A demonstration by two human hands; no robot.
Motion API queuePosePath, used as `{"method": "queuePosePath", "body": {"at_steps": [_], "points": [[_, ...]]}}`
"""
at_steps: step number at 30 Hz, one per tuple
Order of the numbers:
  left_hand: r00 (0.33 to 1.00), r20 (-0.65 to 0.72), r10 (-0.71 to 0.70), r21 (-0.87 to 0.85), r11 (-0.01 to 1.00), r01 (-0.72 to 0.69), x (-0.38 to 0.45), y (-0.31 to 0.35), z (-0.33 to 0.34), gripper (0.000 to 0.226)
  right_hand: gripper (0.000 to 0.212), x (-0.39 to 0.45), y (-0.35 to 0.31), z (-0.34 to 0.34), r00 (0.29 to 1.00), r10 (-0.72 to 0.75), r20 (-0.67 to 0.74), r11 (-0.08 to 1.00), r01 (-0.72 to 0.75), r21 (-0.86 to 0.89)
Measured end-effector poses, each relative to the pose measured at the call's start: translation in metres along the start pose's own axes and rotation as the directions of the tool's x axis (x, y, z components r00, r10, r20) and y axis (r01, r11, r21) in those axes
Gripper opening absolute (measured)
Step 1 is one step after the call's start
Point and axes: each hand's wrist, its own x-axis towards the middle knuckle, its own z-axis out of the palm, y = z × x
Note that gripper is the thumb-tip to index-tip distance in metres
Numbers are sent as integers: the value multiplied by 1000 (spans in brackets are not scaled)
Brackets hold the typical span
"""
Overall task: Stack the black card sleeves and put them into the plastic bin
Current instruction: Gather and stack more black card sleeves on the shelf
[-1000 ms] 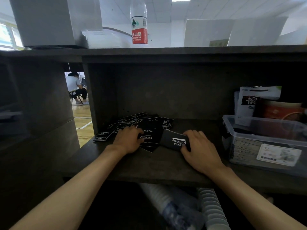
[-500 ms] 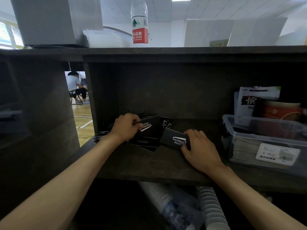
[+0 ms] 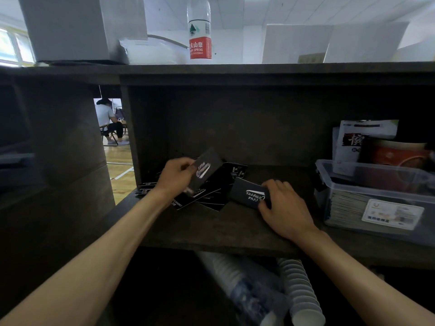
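On the dark wooden shelf [image 3: 211,231], towards its left end, black card sleeves [image 3: 211,196] lie scattered in a loose, overlapping heap; above that heap the left hand [image 3: 175,176] pinches one sleeve [image 3: 206,169] between thumb and fingers, lifted clear of the shelf and tilted, its white lettering blurred; just right of the heap a small stack of sleeves [image 3: 249,195] rests on the shelf, white script showing on top, and the right hand [image 3: 284,208] holds it at its right end, fingers curled over the edge, palm down; both bare forearms reach in from the bottom corners; near the right hand, at the shelf's right end, stands a clear plastic bin [image 3: 376,189] with a white label on its front wall and flat things packed inside, which are too dim to tell; behind the bin sit a white packet [image 3: 353,142] and a red cup [image 3: 400,154]; below the shelf lie rows of paper cups [image 3: 299,295]; on the top board stands a water bottle [image 3: 199,31] with a red label, a grey box [image 3: 70,27] to its left; through a gap at the left a seated person [image 3: 107,118] shows far off.
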Motion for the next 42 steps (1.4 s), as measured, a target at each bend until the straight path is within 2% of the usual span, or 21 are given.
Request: {"method": "queuePosePath", "body": {"at_steps": [1, 3, 7, 8, 10, 13, 15, 16, 20, 22, 23, 24, 26, 29, 33, 34, 35, 37, 38, 40, 42], "points": [[1000, -10, 4, -117, 993, -5, -2, 6, 4, 15, 31, 0, 0, 0, 1000, 2, 2, 1000, -2, 0], [1000, -19, 17, -265, 964, -21, -7, 16, 15, 32, 34, 1, 0, 0, 1000, 13, 12, 1000, -13, 0], [989, 136, 66, -227, 973, -34, -17, 13, 43, 99, 32, 1, 1, 0, 999, 28, 18, 1000, -28, 5], [986, 150, 77, -169, 984, -51, -21, 10, 49, 105, 28, 1, 0, -1, 1000, 23, 14, 1000, -24, 15], [992, 78, 95, 20, 995, -96, -28, 7, 61, 100, 25, 1, 0, -1, 1000, 20, 7, 999, -20, 30], [989, -80, 126, 301, 949, -97, -37, 8, 77, 72, 23, 2, 0, -1, 1000, 11, -9, 1000, -11, 26], [979, -77, 191, 585, 804, -111, -45, 10, 87, 56, 24, 3, 0, -1, 1000, -12, -18, 1000, 13, 21], [973, -49, 223, 674, 727, -133, -48, 12, 91, 49, 26, 4, 0, -2, 999, -27, -20, 999, 27, 17], [947, 93, 308, 768, 583, -265, -53, 14, 90, 31, 34, 4, 2, -3, 999, -45, 26, 993, 48, -105], [935, 127, 332, 768, 563, -304, -54, 12, 81, 29, 35, 5, -2, -4, 998, -5, 67, 990, 15, -143], [938, 101, 330, 759, 585, -287, -52, 11, 74, 27, 34, 5, -3, -3, 997, 8, 72, 991, 2, -134], [949, 61, 310, 754, 608, -247, -48, 9, 64, 24, 32, 4, -5, -2, 998, 13, 65, 993, -5, -119], [986, 21, 164, 785, 608, -118, -36, 3, 42, 23, 27, 3, -7, 0, 999, 17, 52, 994, -12, -107], [992, 72, -104, 855, 519, -8, -19, -8, 21, 43, 27, 3, -7, 1, 998, 40, 45, 994, -35, -103], [989, 67, -135, 811, 584, 25, -7, -12, 14, 66, 31, 3, -8, 1, 998, 52, 43, 992, -47, -116], [988, 58, -141, 773, 633, 45, -5, -12, 12, 65, 32, 3, -7, 1, 997, 54, 47, 991, -47, -122], [990, 55, -128, 703, 709, 53, -4, -12, 10, 55, 33, 2, -7, 1, 997, 56, 51, 991, -49, -124], [998, 13, -54, 469, 882, 41, -2, -11, 5, 21, 35, 3, -7, 0, 997, 58, 55, 991, -51, -123], [999, -34, -13, 344, 939, 24, -2, -8, 5, 14, 36, 2, -7, 0, 997, 61, 57, 991, -53, -120], [988, -151, 26, 81, 997, -14, -2, 2, 11, 15, 37, 2, -7, -1, 996, 66, 58, 991, -59, -120], [970, -240, 28, -126, 990, -59, -6, 15, 20, 12, 39, 3, -7, 0, 996, 69, 63, 991, -61, -122]]}}
